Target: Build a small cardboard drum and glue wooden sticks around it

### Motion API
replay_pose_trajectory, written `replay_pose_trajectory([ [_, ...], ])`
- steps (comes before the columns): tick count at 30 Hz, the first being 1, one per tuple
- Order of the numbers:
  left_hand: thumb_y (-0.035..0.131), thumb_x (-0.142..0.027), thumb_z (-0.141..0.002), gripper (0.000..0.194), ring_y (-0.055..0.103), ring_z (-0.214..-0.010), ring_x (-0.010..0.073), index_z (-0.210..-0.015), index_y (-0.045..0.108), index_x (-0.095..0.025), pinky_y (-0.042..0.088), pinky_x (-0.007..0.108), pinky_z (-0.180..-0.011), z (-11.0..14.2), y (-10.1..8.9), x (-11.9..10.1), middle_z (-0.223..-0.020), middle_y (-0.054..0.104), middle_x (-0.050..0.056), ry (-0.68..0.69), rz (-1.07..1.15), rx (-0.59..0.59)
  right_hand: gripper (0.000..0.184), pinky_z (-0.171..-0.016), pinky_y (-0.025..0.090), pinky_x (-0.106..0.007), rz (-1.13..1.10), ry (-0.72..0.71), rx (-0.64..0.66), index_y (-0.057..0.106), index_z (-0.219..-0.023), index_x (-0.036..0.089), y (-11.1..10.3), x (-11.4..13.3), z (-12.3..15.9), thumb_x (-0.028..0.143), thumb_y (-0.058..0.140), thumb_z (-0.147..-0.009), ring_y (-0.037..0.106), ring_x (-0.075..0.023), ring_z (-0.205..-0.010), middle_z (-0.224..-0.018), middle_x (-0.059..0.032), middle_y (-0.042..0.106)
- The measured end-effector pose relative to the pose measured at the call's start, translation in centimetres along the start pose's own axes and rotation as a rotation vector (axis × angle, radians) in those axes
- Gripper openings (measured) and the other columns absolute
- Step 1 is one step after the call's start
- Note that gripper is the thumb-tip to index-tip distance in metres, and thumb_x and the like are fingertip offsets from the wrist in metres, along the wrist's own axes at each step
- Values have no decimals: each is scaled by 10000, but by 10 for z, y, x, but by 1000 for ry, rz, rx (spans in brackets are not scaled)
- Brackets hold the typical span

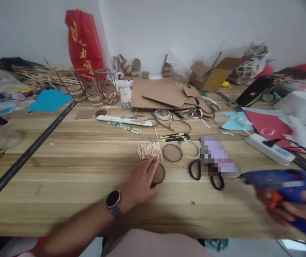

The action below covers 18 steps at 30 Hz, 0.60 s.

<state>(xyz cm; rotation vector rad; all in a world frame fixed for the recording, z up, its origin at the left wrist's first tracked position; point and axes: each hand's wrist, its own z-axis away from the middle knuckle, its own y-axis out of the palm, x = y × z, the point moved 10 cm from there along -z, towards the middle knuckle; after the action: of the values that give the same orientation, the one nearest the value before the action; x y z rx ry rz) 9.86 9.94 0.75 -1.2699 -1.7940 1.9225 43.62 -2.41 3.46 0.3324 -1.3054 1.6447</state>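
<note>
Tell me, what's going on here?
The person's right hand holds a blue glue gun with an orange trigger over the pale wooden table. The left hand is spread over a round brown disc with a notched rim. Beyond lie a pile of short pale sticks and a second, similar disc.

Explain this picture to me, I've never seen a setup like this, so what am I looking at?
There is no machine here, only a person's two bare hands. The one picture comes from a camera worn on that person's head, looking forward and down. The left hand, with a watch on its wrist, lies over a brown disc. The right hand, blurred, holds a blue glue gun. On the wooden table, close by, are a pile of short sticks, a second disc and a yellow-and-black cutter. Farther back are cardboard sheets and a red bag.
</note>
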Motion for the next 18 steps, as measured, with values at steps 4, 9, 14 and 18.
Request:
replay_pose_trajectory([
  [4, 697, -305, -778, 852, 302, -1427, 338, -1492, 242, -204, 284, 556, -1164, -1, -3, 7, -1529, 346, 167, -8, 39, -27, 422, -922, 537, -508, -457, 123, 423, 761, -902, 247, 120, 26, 4, 535, 787, -595, 690, -365, -975, -1036, -133, 750],
  [9, 830, -352, -683, 973, 390, -1359, 343, -1474, 285, -199, 328, 543, -1141, -2, -5, 20, -1464, 423, 164, -90, 64, -54, 389, -959, 519, -411, -636, 69, 493, 764, -990, 217, 159, 65, -22, 402, 811, -651, 674, -297, -1081, -1187, -116, 720],
  [14, 848, -363, -676, 970, 393, -1363, 318, -1469, 310, -214, 321, 505, -1151, -3, -8, 18, -1472, 434, 144, -7, 81, 15, 392, -917, 538, -406, -496, -11, 391, 762, -955, 217, 141, 66, -47, 422, 807, -624, 657, -329, -1110, -1159, -113, 734],
  [18, 812, -347, -711, 894, 414, -1342, 315, -1457, 343, -199, 342, 488, -1137, -2, -11, 18, -1457, 451, 141, 17, 67, 91, 353, -900, 550, -406, -472, -30, 277, 735, -873, 236, 134, 70, -54, 430, 803, -585, 658, -332, -1101, -1078, -90, 760],
])
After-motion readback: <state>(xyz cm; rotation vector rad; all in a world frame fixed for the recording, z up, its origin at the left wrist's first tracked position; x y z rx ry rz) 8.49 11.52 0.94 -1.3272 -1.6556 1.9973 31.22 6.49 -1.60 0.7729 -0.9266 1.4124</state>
